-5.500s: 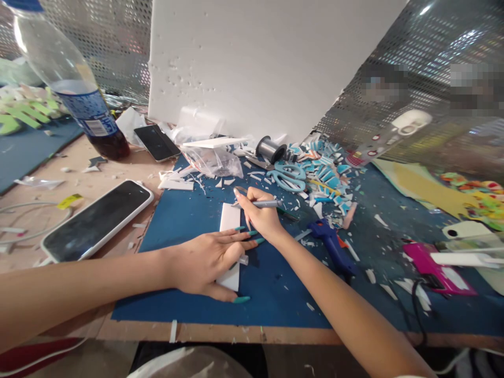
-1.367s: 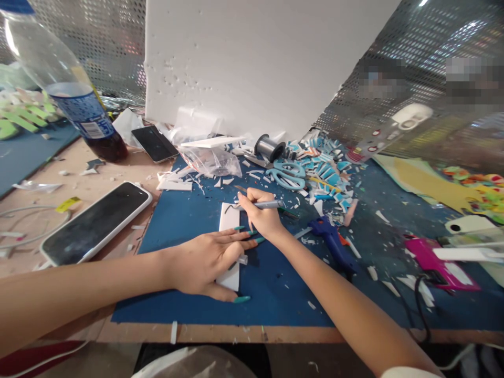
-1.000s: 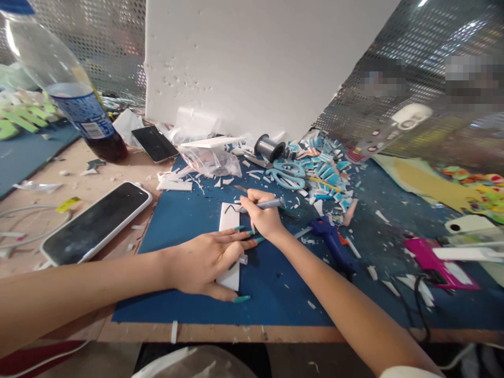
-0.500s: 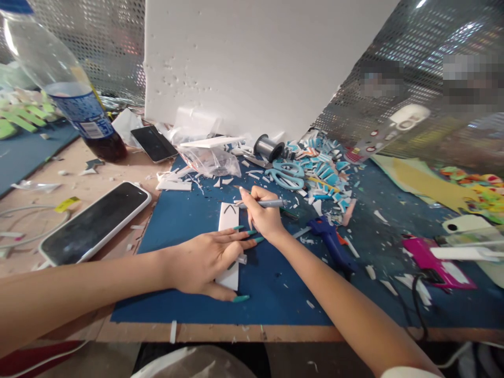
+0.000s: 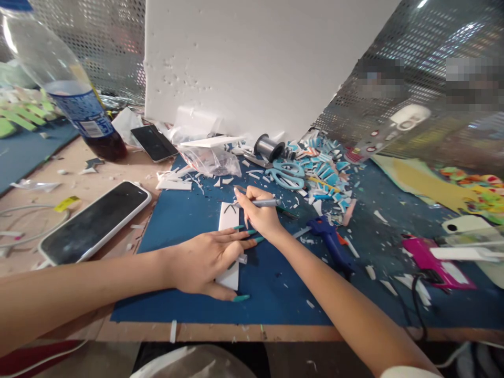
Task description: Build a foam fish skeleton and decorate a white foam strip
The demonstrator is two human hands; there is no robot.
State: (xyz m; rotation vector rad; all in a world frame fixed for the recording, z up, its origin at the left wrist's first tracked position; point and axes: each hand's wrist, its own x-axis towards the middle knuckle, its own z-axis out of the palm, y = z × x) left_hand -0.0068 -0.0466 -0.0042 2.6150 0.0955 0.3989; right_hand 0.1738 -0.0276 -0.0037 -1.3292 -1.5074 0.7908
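- My left hand [image 5: 205, 262] has long, pointed nails [image 5: 241, 298] painted teal, the thumb's included.
- On my right hand [image 5: 262, 218] only the forefinger's nail shows clearly: long, and pale rather than teal.
- My left forearm [image 5: 79, 289] and right forearm [image 5: 334, 304] are bare.
- The edge of a white sleeve [image 5: 405, 373] shows at my right elbow.

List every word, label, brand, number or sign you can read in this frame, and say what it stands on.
Nothing reads as text.
Bottle label: blue with a white barcode patch, print too blurred.
White strip: dark strokes by the tip of the pen in the right hand, no letters.
Yellow tag: too small.
Perforated panel: two patches pixelated.
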